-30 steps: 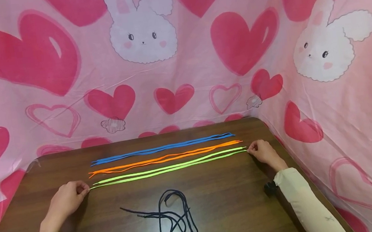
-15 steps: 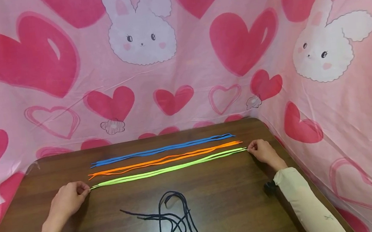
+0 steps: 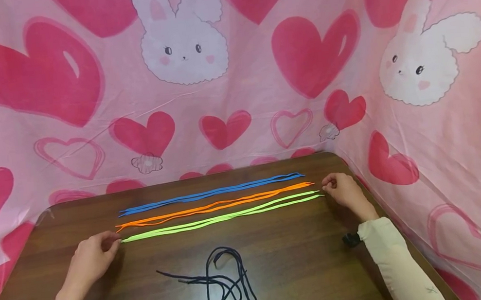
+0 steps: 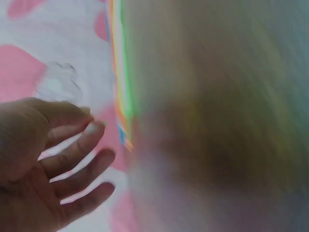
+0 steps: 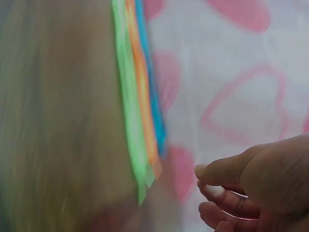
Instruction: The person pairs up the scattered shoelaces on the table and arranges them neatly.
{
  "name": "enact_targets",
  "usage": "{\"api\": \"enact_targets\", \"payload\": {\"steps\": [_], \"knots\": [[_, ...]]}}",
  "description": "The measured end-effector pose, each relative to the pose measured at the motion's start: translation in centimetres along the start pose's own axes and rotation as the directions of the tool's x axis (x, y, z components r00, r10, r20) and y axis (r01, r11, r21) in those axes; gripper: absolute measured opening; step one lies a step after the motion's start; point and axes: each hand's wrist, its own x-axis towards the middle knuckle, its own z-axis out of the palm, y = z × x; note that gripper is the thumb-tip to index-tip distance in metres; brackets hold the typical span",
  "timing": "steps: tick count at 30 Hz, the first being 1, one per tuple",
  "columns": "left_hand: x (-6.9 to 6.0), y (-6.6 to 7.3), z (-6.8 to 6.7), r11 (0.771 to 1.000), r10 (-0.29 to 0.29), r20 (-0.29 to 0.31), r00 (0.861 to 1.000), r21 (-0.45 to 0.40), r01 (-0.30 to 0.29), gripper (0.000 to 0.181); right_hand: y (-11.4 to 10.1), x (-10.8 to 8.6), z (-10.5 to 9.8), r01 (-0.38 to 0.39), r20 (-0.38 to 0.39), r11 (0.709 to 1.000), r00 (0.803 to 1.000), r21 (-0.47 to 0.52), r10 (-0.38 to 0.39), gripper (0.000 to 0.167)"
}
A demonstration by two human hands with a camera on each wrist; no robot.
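Observation:
A pair of lime-green shoelaces lies stretched across the brown table, in front of orange shoelaces and blue shoelaces. My left hand is at the green laces' left ends. In the left wrist view its thumb and index fingertips are close together, other fingers spread, with no lace seen between them. At the opposite ends, my right hand hovers just beyond the green tips, apart from them. Its fingers are loosely bent and hold nothing. Both wrist views are blurred over the table.
A dark navy cord lies loosely coiled on the table, nearer the person. Pink heart-and-rabbit cloth hangs behind the table and along its right side.
Both hands pinched the green lace ends earlier. My right hand has let go and moved slightly right; my left fingers have loosened. The green strands now lie closer together at the left.

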Motion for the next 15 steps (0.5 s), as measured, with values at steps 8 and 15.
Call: {"api": "enact_targets", "payload": {"steps": [8,15], "knots": [[1.4,7.7,3.0,0.945,0.289,0.224,0.931,-0.222,-0.240,0.011,-8.3,-1.2,1.0,0.181,0.163,0.979,0.967,0.094,-0.195,0.010],[2.2,13.3,6.8,0.914,0.352,0.439,0.827,-0.352,-0.202,0.020,-15.4,-2.3,4.9,0.331,0.407,0.937,0.846,0.107,-0.345,0.017]]}}
